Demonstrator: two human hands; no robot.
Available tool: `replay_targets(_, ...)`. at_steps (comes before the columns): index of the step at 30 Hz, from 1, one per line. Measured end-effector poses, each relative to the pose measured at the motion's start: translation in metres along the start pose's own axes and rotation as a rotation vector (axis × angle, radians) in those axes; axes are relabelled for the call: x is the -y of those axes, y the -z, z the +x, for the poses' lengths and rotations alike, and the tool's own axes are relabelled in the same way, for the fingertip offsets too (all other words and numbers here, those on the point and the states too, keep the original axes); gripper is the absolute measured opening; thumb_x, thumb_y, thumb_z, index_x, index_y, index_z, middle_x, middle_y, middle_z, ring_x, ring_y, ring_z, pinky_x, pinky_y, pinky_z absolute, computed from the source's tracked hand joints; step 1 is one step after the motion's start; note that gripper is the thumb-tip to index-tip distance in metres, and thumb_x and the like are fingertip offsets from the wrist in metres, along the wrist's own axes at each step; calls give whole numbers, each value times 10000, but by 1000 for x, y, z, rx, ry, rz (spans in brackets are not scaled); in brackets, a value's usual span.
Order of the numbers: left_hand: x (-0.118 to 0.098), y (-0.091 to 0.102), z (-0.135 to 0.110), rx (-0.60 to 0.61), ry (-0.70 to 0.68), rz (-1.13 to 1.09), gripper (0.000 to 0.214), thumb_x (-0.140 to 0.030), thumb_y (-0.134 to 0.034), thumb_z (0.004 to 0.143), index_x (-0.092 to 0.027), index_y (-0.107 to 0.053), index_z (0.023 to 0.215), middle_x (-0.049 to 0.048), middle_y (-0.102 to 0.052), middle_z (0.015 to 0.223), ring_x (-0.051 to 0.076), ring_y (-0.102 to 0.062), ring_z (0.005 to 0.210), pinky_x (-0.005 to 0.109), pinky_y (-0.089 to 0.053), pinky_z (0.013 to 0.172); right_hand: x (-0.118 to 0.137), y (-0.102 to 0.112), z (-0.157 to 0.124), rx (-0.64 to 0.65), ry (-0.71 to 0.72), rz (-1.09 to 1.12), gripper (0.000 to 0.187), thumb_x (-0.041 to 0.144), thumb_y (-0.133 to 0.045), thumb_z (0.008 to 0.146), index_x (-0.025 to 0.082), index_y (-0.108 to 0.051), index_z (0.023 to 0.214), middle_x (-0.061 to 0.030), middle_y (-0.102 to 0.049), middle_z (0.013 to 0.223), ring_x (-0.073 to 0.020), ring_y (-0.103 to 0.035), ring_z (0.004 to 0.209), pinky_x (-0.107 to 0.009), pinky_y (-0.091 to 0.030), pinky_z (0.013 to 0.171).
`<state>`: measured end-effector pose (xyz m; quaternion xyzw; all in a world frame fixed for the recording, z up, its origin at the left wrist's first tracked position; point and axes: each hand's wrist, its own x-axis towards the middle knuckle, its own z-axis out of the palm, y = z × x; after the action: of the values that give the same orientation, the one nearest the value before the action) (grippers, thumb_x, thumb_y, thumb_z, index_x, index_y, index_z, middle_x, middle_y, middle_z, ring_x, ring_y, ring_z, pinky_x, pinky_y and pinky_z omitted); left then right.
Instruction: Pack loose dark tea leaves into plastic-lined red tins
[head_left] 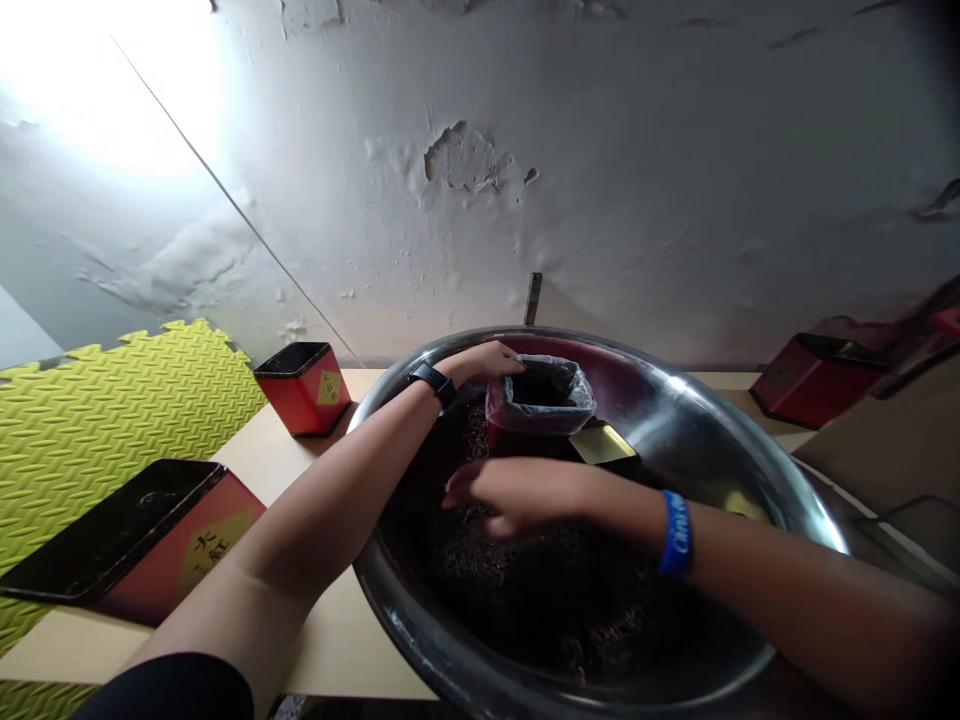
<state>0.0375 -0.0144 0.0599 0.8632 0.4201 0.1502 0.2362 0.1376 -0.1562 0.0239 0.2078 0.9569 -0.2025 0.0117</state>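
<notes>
My left hand (491,362), with a black band at the wrist, grips the left rim of a red tin (504,436). A clear plastic bag (559,418) lines the tin, its edge folded over the rim. The tin stands in a wide steel basin (690,400) among dark, twisted dried tea leaves (480,565). Lower down, my right hand (517,495), with a blue wristband, hangs over the leaves. Its fingers point left and down, apart from the thumb, with nothing visible between them; they are slightly blurred. A gold-coloured lid (602,443) lies beside the tin.
Two open red tins, one near (172,545) and one farther back (304,388), stand left of the basin on a pale wooden table (352,640). Another red tin (814,380) is at the right. Yellow foam mats (127,400) lie at left; a peeling wall (637,200) rises behind.
</notes>
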Motion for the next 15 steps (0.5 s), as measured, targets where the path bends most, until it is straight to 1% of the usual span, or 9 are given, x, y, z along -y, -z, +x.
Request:
replay_targets(2, -2, 1, -1, 0, 8, 19, 190, -311, -516, 716, -150, -618, 714, -10, -530, 603, 100, -409, 554, 239, -317, 544, -4, -29, 12, 217, -53, 13, 843, 351, -700, 612, 194, -367, 1370, -143, -262, 1451, -348, -302, 1277, -412, -341, 971)
replay_targets(3, -3, 2, -1, 0, 10, 19, 187, -308, -522, 712, -151, -623, 715, -8, -540, 612, 102, -417, 564, 237, -322, 550, -7, -40, 16, 306, -71, 38, 996, 387, -743, 539, 205, -288, 1406, -155, -171, 1479, -378, -262, 1290, -430, -340, 970)
replay_targets(4, -4, 2, -2, -1, 9, 12, 185, -307, -525, 710, -152, -626, 712, -5, -550, 619, 104, -424, 572, 235, -325, 553, -10, -50, 20, 366, -77, 66, 1086, 407, -765, 491, 206, -242, 1421, -168, -147, 1480, -389, -271, 1283, -428, -355, 957)
replay_targets(5, -4, 2, -2, -1, 6, 3, 181, -303, -527, 710, -152, -625, 708, -3, -558, 626, 105, -430, 578, 232, -327, 553, -11, -56, 22, 392, -69, 90, 1112, 417, -770, 477, 194, -230, 1423, -181, -186, 1463, -378, -320, 1259, -405, -381, 931)
replay_targets(8, -6, 2, -4, -3, 1, -21, 163, -285, -527, 714, -148, -611, 685, 2, -563, 626, 106, -435, 583, 227, -327, 556, -10, -61, 27, 373, -36, 74, 972, 391, -750, 532, 135, -328, 1369, -183, -440, 1287, -292, -532, 1050, -307, -468, 740)
replay_targets(9, -6, 2, -4, 1, 3, -26, 159, -280, -526, 714, -147, -604, 677, 3, -561, 622, 105, -434, 580, 227, -327, 557, -8, -59, 27, 382, -43, 39, 890, 358, -737, 559, 129, -375, 1338, -168, -508, 1205, -260, -577, 942, -285, -470, 655)
replay_targets(11, -8, 3, -5, 9, 6, -35, 158, -278, -526, 713, -144, -598, 671, 2, -556, 615, 105, -433, 575, 229, -328, 561, -2, -51, 28, 422, -70, -32, 722, 272, -693, 616, 131, -452, 1281, -129, -598, 1057, -200, -598, 752, -254, -435, 537)
replay_targets(13, -8, 3, -5, 7, 2, -41, 162, -281, -526, 710, -142, -600, 671, 1, -553, 613, 103, -432, 570, 232, -327, 562, 2, -43, 26, 427, -81, -54, 544, 192, -640, 664, 145, -542, 1197, -79, -645, 936, -160, -582, 676, -236, -415, 528)
replay_targets(15, -7, 3, -5, 4, -2, -37, 167, -283, -525, 706, -141, -602, 668, 0, -544, 603, 101, -424, 557, 239, -321, 556, 1, -33, 23, 358, -48, -17, 409, 159, -624, 690, 157, -615, 1099, -49, -664, 891, -147, -582, 707, -227, -423, 588)
